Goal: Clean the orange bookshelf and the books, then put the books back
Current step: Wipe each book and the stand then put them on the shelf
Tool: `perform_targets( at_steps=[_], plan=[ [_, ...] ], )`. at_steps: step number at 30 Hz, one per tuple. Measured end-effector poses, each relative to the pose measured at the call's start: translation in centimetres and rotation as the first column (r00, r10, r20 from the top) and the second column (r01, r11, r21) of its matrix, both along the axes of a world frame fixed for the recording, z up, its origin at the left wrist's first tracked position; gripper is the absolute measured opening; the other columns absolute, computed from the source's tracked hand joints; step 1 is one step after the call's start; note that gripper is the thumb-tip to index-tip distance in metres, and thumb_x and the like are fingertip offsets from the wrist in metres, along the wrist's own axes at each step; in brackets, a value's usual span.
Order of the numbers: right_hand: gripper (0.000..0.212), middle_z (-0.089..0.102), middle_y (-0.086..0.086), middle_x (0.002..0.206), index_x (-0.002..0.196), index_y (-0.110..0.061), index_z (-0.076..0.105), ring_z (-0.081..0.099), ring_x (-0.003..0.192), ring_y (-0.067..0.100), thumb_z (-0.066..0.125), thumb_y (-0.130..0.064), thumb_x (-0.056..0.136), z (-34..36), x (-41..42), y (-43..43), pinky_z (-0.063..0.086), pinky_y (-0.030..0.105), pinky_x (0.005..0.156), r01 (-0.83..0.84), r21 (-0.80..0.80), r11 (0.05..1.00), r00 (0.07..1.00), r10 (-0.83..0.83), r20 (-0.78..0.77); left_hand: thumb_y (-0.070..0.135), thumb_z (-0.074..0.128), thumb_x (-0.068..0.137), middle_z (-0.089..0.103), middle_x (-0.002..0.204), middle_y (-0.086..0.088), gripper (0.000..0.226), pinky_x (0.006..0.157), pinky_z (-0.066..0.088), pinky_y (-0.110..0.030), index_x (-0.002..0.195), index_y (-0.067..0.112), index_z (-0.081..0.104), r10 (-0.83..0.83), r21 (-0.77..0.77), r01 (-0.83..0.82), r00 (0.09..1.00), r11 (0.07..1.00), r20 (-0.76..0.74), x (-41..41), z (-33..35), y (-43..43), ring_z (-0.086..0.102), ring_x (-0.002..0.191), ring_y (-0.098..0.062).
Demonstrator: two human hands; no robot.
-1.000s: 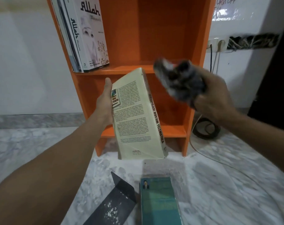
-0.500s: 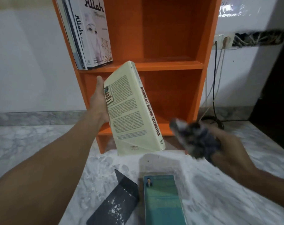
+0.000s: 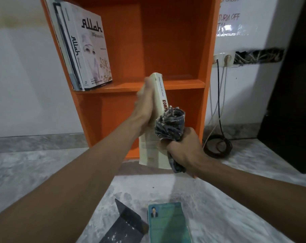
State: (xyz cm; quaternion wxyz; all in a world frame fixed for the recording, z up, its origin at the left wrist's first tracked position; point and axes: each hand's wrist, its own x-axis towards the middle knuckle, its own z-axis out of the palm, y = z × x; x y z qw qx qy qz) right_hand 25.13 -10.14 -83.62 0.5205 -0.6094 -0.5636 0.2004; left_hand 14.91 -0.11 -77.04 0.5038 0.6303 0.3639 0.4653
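My left hand (image 3: 146,104) grips a cream book (image 3: 160,90) upright in front of the orange bookshelf (image 3: 173,41), its red-lettered spine turned toward me. My right hand (image 3: 183,152) grips a bunched grey cloth (image 3: 170,126) and presses it against the lower part of the spine. Several white books (image 3: 89,50) stand leaning at the left of the upper shelf. A teal book (image 3: 168,223) lies flat on the marble floor below.
A dark metal bookend (image 3: 126,223) lies on the floor left of the teal book. Right of the shelf, cables hang from a wall socket (image 3: 223,57) down to a coiled black cord (image 3: 218,146). A dark doorway or furniture edge fills the far right.
My left hand turned the cream book so its spine faces me and moved it right. My right hand swung down with the cloth, then came back up against the spine.
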Motion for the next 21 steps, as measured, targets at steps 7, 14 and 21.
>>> perform_targets(
  at_steps=[7, 14, 21],
  plan=[
    [0.027, 0.057, -0.004, 0.076, 0.069, -0.022, 0.050, 0.056, 0.071, 0.017, 0.072, -0.037, 0.078, -1.4, 1.4, -0.5, 0.048, 0.035, 0.061, 0.114, 0.157, 0.981, 0.897, -0.169, 0.409, 0.041, 0.060, 0.087, 0.052, 0.050, 0.007, 0.036, 0.043, 0.037, -0.026, 0.060, 0.018, 0.051, 0.322, 0.120, -0.308, 0.939, 0.944, -0.118, 1.7, 0.7, 0.1, 0.050, 0.042, -0.009],
    [0.042, 0.068, -0.012, 0.095, 0.096, -0.041, 0.059, 0.063, 0.095, 0.003, 0.068, -0.003, 0.080, 1.1, 4.0, -2.4, 0.055, 0.033, 0.087, -0.298, -0.148, 0.943, 0.895, 0.330, 0.299, 0.053, 0.066, 0.084, 0.074, 0.092, -0.016, 0.049, 0.084, 0.057, -0.046, 0.090, 0.004, 0.067, 0.241, -0.138, -0.251, 0.967, 0.958, -0.080, -2.0, -3.0, 1.1, 0.072, 0.085, -0.035],
    [0.050, 0.064, 0.010, 0.125, 0.135, -0.019, 0.054, 0.062, 0.110, 0.026, 0.064, -0.007, 0.087, 6.4, 3.1, 3.8, 0.053, 0.047, 0.094, -0.065, 0.321, 0.945, 0.755, -0.164, 0.635, 0.043, 0.062, 0.092, 0.074, 0.084, -0.012, 0.036, 0.074, 0.059, -0.038, 0.087, 0.008, 0.069, 0.167, -0.214, -0.150, 0.984, 0.965, 0.063, -2.2, -2.4, 0.4, 0.071, 0.072, -0.026]
  ],
)
